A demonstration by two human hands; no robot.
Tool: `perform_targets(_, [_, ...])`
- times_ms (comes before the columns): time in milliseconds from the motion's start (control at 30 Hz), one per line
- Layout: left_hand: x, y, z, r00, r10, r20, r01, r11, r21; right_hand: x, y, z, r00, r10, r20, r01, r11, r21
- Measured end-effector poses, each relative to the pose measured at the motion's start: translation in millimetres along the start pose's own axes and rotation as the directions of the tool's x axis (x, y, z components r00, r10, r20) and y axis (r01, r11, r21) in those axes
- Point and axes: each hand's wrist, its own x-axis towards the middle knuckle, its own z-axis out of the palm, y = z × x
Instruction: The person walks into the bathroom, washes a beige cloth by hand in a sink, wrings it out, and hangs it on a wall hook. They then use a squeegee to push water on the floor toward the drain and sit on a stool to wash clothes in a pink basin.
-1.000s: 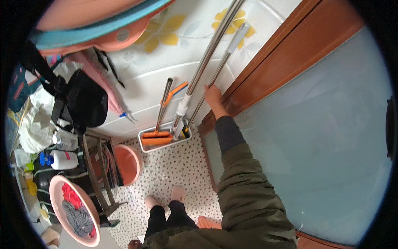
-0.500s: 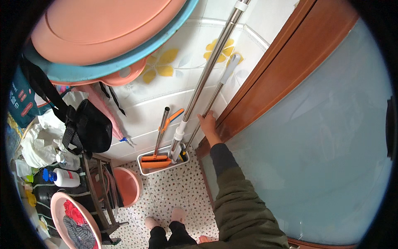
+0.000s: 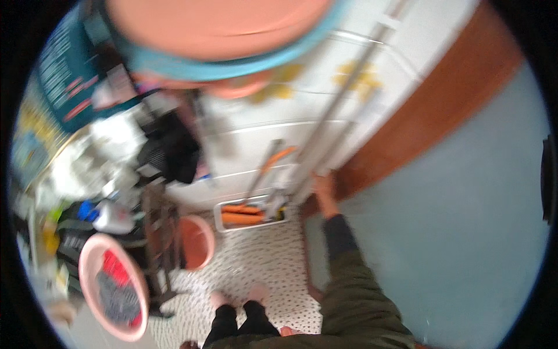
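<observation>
My right hand [image 3: 324,186] reaches forward with its fingers closed round a thin metal pole [image 3: 334,145], whose pale grey grip [image 3: 369,106] points up toward the door frame. The pole's lower end goes down into a white rectangular holder [image 3: 251,227] on the floor. A thicker metal pole [image 3: 325,119] with white fittings leans beside it. In the same holder are an orange brush head [image 3: 243,218] and a smaller orange handle [image 3: 279,157]. At the lower edge a small blurred brownish patch [image 3: 189,345] may be my left hand; its fingers cannot be made out.
A brown door frame [image 3: 430,110] and frosted door [image 3: 442,232] bound the right. Large pink and blue basins [image 3: 232,68] hang above. At left stand a pink bucket [image 3: 197,241], a metal rack [image 3: 160,232] and a pink basin [image 3: 87,279] with clothes. Speckled floor tiles [image 3: 256,256] lie below.
The view has shifted and blurred, so most things sit farther right in it. My right hand stays on the thin pole. A brownish patch has appeared at the lower edge.
</observation>
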Motion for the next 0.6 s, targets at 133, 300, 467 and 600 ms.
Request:
perform_targets(133, [-74, -13, -24, 0.944, 0.164, -0.286, -0.12, 0.979, 0.164, -126, 10, 10, 0.841, 0.262, 0.473, -0.479, 0.768, 0.426])
perform_targets(300, [-62, -13, -28, 0.98, 0.02, -0.199, -0.098, 0.914, -0.393, -271, 123, 6, 0.632, 0.341, 0.696, -0.403, 0.912, -0.08])
perform_targets(467, [-74, -61, -5, 0.945, 0.004, -0.328, -0.103, 0.953, -0.286, -426, 165, 10, 0.314, 0.597, 0.738, -0.591, 0.731, -0.34])
perform_targets(600, [-65, -77, -36, 0.961, -0.003, -0.275, -0.108, 0.917, -0.385, -503, 127, 3, 0.344, 0.79, 0.508, -0.66, 0.588, -0.467])
